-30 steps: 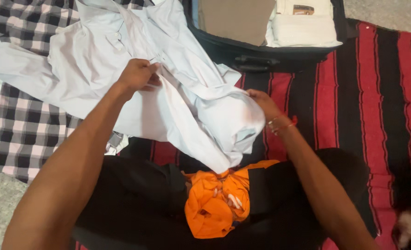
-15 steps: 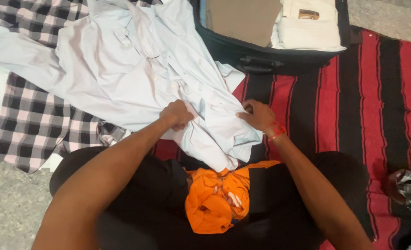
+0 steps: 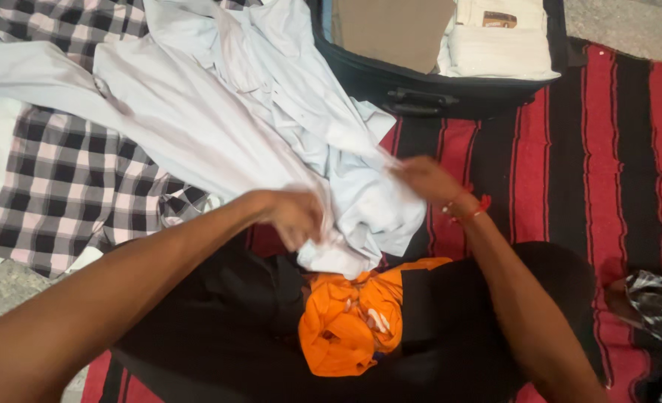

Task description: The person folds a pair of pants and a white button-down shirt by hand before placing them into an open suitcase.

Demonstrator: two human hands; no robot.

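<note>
My left hand [image 3: 295, 216] is closed tight on the bottom edge of a pale blue shirt [image 3: 219, 112]. My right hand [image 3: 424, 179] pinches the same shirt a little farther along. The shirt lies over a checked cloth [image 3: 62, 186] and a red and black striped blanket [image 3: 570, 149], just beside an open suitcase [image 3: 420, 93].

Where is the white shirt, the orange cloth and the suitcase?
white shirt [image 3: 219, 127], head view, on its spread middle.
orange cloth [image 3: 346, 321], head view, on its bunched folds.
suitcase [image 3: 428, 86], head view, on its black front wall.
</note>
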